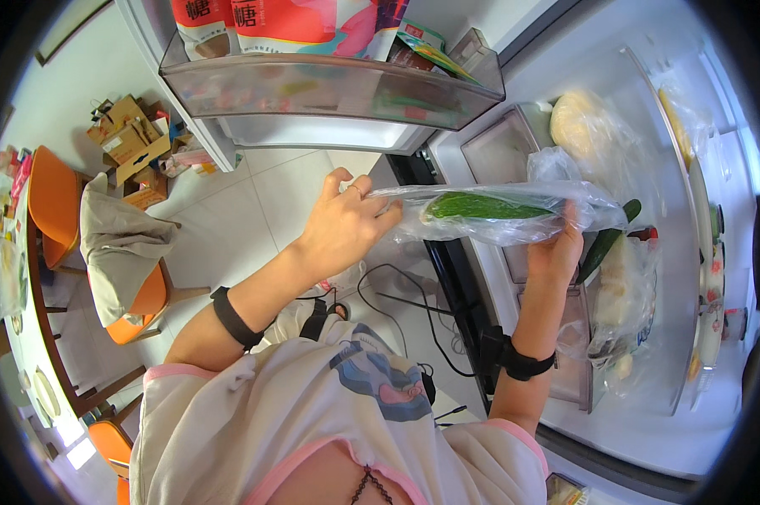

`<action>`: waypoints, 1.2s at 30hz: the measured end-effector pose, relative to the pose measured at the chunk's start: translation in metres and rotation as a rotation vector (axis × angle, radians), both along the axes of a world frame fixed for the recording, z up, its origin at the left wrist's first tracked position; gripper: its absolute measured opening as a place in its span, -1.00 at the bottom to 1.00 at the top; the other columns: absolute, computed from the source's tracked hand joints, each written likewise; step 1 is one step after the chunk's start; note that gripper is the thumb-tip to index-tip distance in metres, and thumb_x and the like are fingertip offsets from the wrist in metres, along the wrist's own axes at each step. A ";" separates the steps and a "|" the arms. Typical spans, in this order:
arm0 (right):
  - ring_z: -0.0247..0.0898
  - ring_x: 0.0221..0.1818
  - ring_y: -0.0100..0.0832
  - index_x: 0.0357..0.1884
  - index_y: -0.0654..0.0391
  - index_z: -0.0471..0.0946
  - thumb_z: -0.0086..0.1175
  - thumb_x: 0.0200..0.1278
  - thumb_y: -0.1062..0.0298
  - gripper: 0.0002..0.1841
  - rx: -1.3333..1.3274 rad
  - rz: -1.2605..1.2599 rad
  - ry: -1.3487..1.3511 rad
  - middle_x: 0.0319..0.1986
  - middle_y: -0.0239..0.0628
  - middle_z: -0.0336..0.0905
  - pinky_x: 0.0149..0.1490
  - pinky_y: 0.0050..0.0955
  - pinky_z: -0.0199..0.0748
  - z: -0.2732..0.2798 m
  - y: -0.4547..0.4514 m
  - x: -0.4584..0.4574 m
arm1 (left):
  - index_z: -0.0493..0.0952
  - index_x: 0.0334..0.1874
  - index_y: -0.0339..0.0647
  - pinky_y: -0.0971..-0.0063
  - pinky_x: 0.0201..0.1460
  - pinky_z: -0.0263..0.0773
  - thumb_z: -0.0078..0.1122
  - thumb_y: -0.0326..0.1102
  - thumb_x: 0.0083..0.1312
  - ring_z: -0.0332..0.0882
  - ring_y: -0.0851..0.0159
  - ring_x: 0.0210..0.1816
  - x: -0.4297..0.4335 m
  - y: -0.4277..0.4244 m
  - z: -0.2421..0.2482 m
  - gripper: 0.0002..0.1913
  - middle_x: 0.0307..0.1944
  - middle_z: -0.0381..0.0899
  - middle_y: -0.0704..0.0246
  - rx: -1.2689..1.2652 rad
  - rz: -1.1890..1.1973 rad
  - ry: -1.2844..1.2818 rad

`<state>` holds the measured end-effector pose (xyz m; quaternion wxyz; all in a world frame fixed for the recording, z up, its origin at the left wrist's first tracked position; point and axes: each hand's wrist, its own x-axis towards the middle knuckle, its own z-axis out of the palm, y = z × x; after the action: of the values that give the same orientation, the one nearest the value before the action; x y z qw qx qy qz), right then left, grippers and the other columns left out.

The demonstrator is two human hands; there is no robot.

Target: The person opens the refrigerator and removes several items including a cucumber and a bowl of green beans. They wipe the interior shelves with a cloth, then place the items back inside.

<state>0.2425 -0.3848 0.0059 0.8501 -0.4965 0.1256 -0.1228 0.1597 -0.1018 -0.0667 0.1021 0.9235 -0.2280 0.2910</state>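
My left hand [345, 224] pinches one end of a clear plastic bag [405, 221], stretched sideways in front of the open refrigerator. A green cucumber [487, 206] lies inside it. My right hand [555, 249] grips the bag's other end, its thumb up against the film. Just beyond that hand, a second, darker cucumber [604, 249] rests at a slant on the fridge shelf, partly hidden by the bag. Beside it are a bag of pale food [620, 297] and a yellowish round item wrapped in plastic [572, 126].
The fridge door's bin [329, 91], full of printed pouches, juts out ahead. Transparent drawers [500, 145] sit below the shelf. Black cables [411, 287] trail across the floor. To the left stand orange chairs [54, 196], one draped with cloth [118, 246], and cardboard boxes [130, 145].
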 end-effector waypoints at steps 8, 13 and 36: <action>0.42 0.14 -0.12 0.14 0.23 0.43 -0.16 0.49 0.20 -0.63 0.206 0.024 0.187 0.09 -0.11 0.51 0.29 -0.06 0.33 0.004 0.017 -0.007 | 0.63 -0.11 -0.04 0.17 0.10 0.15 0.27 -0.33 0.05 0.41 0.32 -0.17 -0.005 0.000 -0.024 -0.70 -0.40 0.49 0.53 0.003 0.004 0.142; 0.38 0.19 -0.07 0.14 0.24 0.42 -0.21 0.50 0.23 -0.64 0.284 -0.014 0.244 0.12 -0.05 0.48 0.34 0.02 0.26 0.016 0.029 -0.012 | 0.63 -0.07 -0.08 0.20 0.09 0.14 0.34 -0.31 0.05 0.41 0.25 -0.14 -0.009 0.012 -0.012 -0.66 -0.30 0.55 0.46 -0.429 -0.273 0.263; 0.46 0.03 -0.35 0.13 0.27 0.39 0.13 0.28 0.50 -0.62 -0.206 0.131 -0.254 -0.01 -0.20 0.49 0.15 -0.31 0.46 -0.057 0.078 -0.057 | 0.54 -0.36 -0.28 0.61 -0.22 0.34 0.22 -0.37 0.35 0.42 0.52 -0.33 -0.097 0.055 0.017 -0.86 -0.41 0.55 0.47 -1.719 -0.061 0.353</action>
<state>0.1855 -0.3067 -0.0508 0.8100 -0.5685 -0.0284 -0.1410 0.0626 -0.0469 -0.0494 0.8040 0.5518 0.0647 0.2121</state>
